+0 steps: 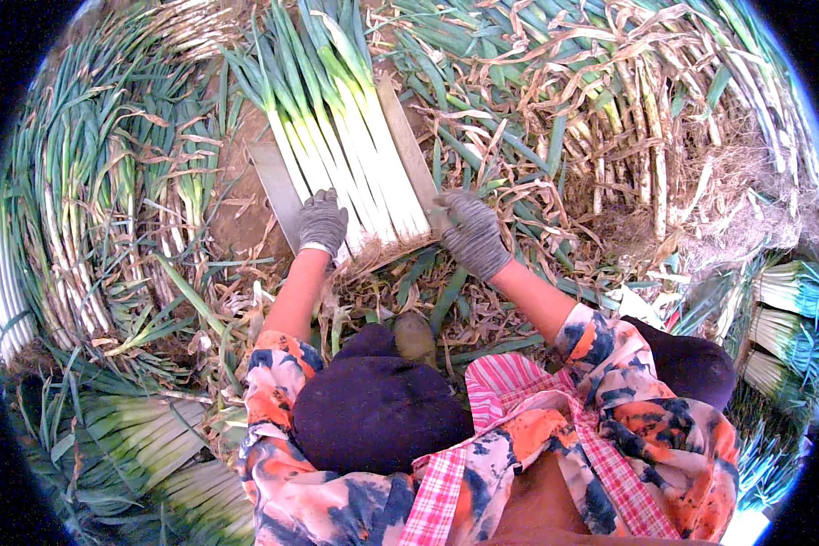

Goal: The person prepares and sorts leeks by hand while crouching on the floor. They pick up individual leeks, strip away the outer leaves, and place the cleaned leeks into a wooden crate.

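Note:
Long green onions (364, 155) with clean white shafts lie side by side in a shallow grey tray (400, 136), green tops pointing away from me and root ends toward me. My left hand (324, 223), in a grey striped glove, is at the near left of the bundle. Its fingers are curled over the lower end of the leftmost shafts. In a matching glove, my right hand (473, 235) is at the tray's near right corner. Its fingers are bent together beside the tray's right edge, and what they pinch there is too small to make out.
Unpeeled green onions with dry leaves and roots (646, 136) lie piled at the right, with more (73, 200) at the left. Trimmed bundles (150, 437) lie at the lower left, others (782, 291) at the far right. Loose leaf scraps (446, 291) cover the ground before my knees.

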`<state>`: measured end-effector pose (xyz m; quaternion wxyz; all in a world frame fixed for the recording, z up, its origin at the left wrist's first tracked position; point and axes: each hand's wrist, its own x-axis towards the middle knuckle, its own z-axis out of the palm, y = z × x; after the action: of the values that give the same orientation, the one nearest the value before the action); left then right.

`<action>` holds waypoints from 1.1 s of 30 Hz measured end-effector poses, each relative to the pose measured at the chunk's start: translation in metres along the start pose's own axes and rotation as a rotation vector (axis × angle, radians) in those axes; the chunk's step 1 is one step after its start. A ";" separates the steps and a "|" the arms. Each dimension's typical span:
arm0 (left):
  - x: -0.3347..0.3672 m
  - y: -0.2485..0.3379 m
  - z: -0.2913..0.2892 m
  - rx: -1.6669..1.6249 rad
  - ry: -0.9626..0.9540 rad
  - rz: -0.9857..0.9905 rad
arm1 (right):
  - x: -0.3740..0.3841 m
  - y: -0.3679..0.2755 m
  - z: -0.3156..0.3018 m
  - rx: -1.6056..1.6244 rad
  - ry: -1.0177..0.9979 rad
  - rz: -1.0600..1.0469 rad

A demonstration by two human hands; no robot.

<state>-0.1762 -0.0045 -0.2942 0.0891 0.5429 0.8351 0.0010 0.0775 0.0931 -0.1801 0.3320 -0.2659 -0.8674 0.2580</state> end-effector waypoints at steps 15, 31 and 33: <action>0.067 -0.058 -0.005 -0.174 -0.007 -0.283 | 0.095 0.059 0.142 -0.639 -0.884 0.076; 0.009 0.017 0.010 0.082 -0.088 -0.023 | 0.062 0.013 0.109 -0.327 -0.680 0.093; -0.005 0.084 -0.006 0.091 -0.303 0.048 | 0.031 0.048 0.081 -0.069 -0.384 -0.048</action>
<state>-0.0992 0.0257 -0.2791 0.1893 0.5600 0.7981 -0.1166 0.0138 0.1257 -0.2490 0.1570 -0.2024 -0.9293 0.2662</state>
